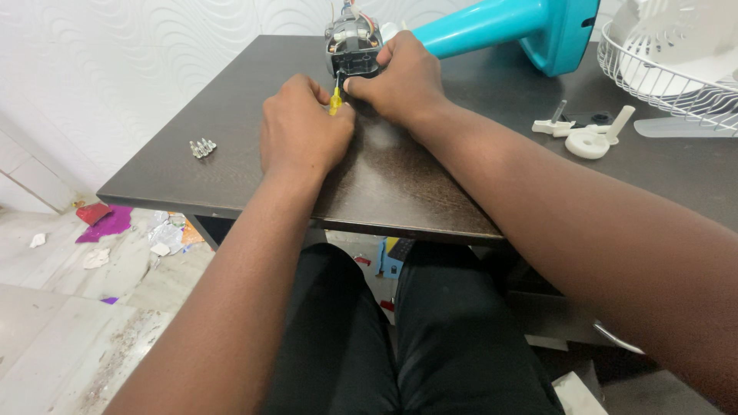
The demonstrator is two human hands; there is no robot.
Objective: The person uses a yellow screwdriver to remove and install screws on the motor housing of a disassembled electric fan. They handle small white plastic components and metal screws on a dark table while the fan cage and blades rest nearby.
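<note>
Yellow translucent plastic screwdriver handle (335, 101) sits in the left hand (304, 131), fingers curled tight around it, only the handle's top end showing past the knuckles. Its dark shaft runs up into the black and grey fan motor housing (352, 48) lying at the far edge of the dark brown wooden table (400, 184). Right hand (400, 77) is clamped over the housing's near right side, fingers wrapped closed, thumb tip just beside the shaft. Teal plastic fan stand (507, 24) extends right from the housing. Small pile of silver screws (203, 147) lies left of the left hand, apart from it. White plastic knobs (586, 134) and white wire fan guard (669, 73) sit at right.
</note>
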